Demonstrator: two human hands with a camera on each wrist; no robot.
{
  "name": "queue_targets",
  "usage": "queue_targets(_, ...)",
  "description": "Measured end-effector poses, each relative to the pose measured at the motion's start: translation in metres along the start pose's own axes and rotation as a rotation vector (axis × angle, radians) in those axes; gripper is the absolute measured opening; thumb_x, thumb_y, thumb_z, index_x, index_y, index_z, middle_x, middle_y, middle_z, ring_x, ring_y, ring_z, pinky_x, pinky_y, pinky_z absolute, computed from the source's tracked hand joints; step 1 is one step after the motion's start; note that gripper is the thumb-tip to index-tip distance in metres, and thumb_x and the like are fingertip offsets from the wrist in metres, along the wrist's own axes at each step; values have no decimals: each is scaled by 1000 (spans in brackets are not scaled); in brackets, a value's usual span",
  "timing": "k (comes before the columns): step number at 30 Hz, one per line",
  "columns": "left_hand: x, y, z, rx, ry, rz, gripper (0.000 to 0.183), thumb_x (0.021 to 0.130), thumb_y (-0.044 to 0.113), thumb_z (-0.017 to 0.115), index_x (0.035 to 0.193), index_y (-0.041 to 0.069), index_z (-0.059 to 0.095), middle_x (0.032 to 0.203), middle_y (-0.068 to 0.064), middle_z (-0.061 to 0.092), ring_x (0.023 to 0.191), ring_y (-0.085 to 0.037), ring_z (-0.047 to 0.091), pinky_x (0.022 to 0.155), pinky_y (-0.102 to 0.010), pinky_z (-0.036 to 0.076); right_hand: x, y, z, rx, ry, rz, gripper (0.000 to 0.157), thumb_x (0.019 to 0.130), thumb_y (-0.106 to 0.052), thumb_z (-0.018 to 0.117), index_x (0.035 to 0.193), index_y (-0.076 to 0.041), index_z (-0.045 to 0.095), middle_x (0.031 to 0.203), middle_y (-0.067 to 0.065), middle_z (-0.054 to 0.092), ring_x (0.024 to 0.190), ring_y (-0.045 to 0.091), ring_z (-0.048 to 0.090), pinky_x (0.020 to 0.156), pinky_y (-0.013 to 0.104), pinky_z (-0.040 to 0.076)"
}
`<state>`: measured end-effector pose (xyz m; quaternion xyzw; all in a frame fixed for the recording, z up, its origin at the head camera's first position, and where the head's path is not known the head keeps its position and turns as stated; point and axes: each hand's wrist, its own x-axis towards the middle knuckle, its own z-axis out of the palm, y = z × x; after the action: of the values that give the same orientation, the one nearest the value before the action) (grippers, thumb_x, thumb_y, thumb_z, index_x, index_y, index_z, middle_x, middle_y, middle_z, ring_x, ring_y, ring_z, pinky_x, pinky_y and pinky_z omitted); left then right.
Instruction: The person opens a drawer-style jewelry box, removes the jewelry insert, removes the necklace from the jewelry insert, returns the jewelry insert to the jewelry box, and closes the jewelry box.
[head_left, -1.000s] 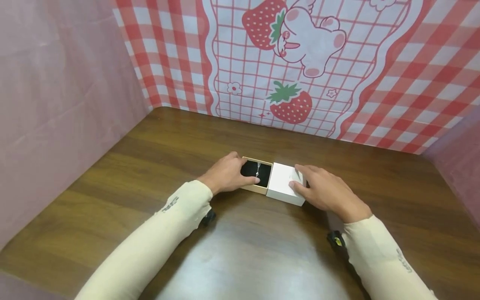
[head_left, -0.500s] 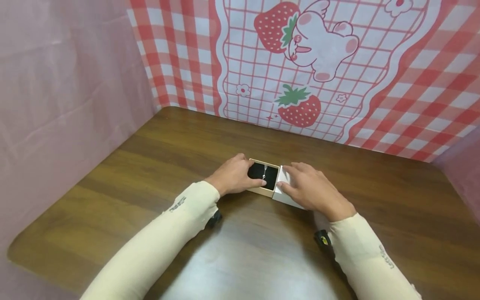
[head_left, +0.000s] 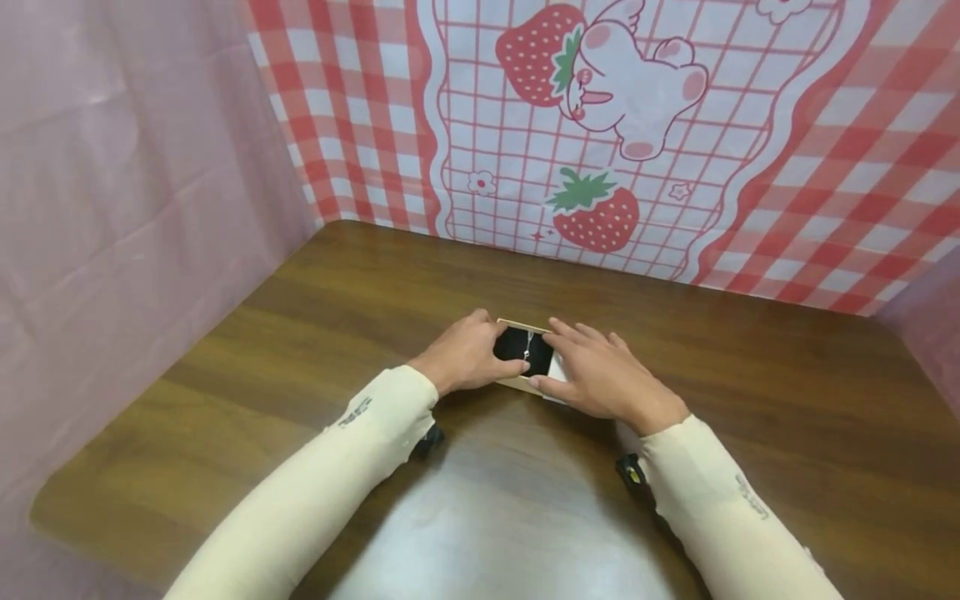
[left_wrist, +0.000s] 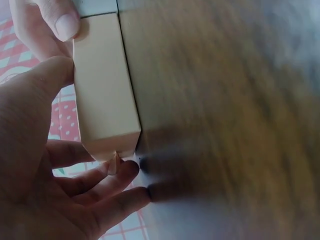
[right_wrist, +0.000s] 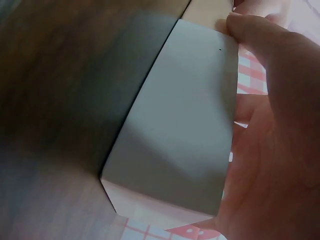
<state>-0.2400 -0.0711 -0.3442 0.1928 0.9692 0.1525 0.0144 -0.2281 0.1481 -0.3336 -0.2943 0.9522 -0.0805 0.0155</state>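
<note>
A slide-out jewellery box lies on the wooden table, its tan drawer (head_left: pixel 517 384) partly out of the white sleeve (head_left: pixel 557 368). On the black pad (head_left: pixel 512 343) inside rests a thin silver chain (head_left: pixel 527 352) with a small pendant. My left hand (head_left: pixel 461 357) holds the drawer's left end, thumb over the near rim. In the left wrist view a small pull tab (left_wrist: pixel 114 164) sticks out of the drawer's end among the fingers. My right hand (head_left: pixel 611 379) spans the sleeve and hides most of it; the thumb lies at the near edge where sleeve and drawer meet, fingertips at the far edge.
The brown wooden table (head_left: pixel 375 292) stretches around the box on all sides. A red-and-white checked cloth (head_left: pixel 360 125) with strawberries hangs behind it, and a pink cloth (head_left: pixel 135 208) hangs at the left.
My right hand has moved left along the white sleeve, from its right end to the drawer's opening. The left hand keeps its hold, and the drawer stays out about as far.
</note>
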Motion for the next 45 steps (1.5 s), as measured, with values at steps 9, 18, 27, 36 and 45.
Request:
queue_targets(9, -5, -7, -4, -32, -20, -36, 80, 89, 59, 67, 144, 4, 53, 134, -16, 54, 113, -26, 57, 97, -40, 47, 6, -8, 1, -35, 30, -32, 71, 93, -63, 58, 141, -11, 58, 154, 10, 44, 136, 35, 44, 103, 68, 33)
queue_targets(18, -4, -6, -4, -15, -12, -42, 59, 98, 45, 60, 141, 5, 57, 125, -13, 57, 104, -24, 58, 93, -40, 48, 8, -10, 0, -46, 19, -28, 68, 92, -62, 59, 139, -12, 60, 153, 9, 44, 134, 35, 45, 102, 65, 35)
queue_targets(27, 5, 2, -6, 49, -22, -40, 53, 95, 40, 67, 134, 5, 64, 117, -12, 58, 100, -23, 57, 91, -40, 49, 6, -6, -1, -44, 24, -17, 67, 92, -61, 60, 138, -12, 61, 153, 8, 45, 133, 34, 46, 101, 65, 35)
queue_targets(36, 12, 7, -4, 54, -11, -56, 42, 92, 41, 72, 117, 8, 73, 109, -8, 59, 96, -21, 57, 86, -41, 51, 2, -1, 0, -21, 31, -3, 68, 92, -61, 60, 139, -12, 61, 153, 8, 45, 133, 34, 46, 101, 63, 35)
queue_targets(45, 14, 9, 0, 5, 29, -32, 26, 91, 35, 75, 92, 9, 74, 101, -6, 58, 94, -20, 55, 85, -38, 49, -1, 5, 3, 4, 39, 15, 74, 91, -61, 61, 145, -11, 53, 152, 10, 46, 133, 36, 46, 104, 63, 33)
